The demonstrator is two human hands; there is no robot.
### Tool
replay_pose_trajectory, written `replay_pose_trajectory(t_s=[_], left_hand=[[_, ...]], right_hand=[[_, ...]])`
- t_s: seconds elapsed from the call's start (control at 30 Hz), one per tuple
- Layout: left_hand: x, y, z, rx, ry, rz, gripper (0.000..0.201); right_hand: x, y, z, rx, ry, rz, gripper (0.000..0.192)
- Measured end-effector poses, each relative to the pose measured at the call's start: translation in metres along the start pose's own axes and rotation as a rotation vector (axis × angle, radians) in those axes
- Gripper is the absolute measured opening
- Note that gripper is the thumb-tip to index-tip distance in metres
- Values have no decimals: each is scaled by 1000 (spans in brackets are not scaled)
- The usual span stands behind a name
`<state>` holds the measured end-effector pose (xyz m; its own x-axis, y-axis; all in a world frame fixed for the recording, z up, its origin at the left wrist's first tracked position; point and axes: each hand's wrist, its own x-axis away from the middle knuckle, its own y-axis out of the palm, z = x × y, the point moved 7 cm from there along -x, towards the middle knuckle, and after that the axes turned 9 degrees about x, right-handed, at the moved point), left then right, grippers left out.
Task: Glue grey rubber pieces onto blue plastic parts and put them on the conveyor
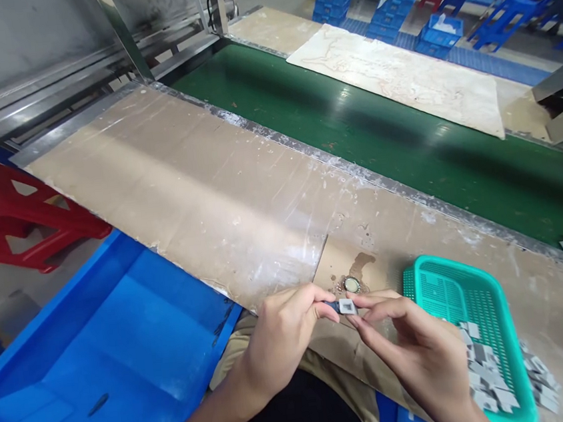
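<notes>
My left hand (pixel 288 328) is closed, its thumb and fingertips pinching a small dark blue piece (pixel 332 305), mostly hidden by the fingers. Against that piece sits a small white rectangular part (pixel 347 307) with a dark square in its middle. The fingertips of my right hand (pixel 415 338) close on the white part from the other side. Just beyond the hands, a small round tin-like dish (pixel 352 285) with a pale inside rests on the brown board, beside a wet brown stain.
A green plastic basket (pixel 508 335) holding several small white-grey pieces (pixel 487 370) stands at right, with more pieces (pixel 540 378) on the board outside it. A blue bin (pixel 122 322) is at left, near a red stool (pixel 19 205). Beyond the board runs a green conveyor belt (pixel 270 105).
</notes>
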<state>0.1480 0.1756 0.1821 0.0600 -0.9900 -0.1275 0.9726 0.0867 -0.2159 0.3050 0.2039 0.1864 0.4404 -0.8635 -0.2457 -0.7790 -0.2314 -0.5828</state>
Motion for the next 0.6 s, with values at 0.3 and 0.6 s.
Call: replay_pose_trajectory(t_s=[0.3, 0.6], left_hand=[[-15, 12, -6, -16, -127, -134, 21], [24, -112, -46, -324, -238, 852, 23]], right_hand=[[-8, 12, 19, -152, 256, -74, 11], [-84, -135, 153, 348, 492, 442, 25]])
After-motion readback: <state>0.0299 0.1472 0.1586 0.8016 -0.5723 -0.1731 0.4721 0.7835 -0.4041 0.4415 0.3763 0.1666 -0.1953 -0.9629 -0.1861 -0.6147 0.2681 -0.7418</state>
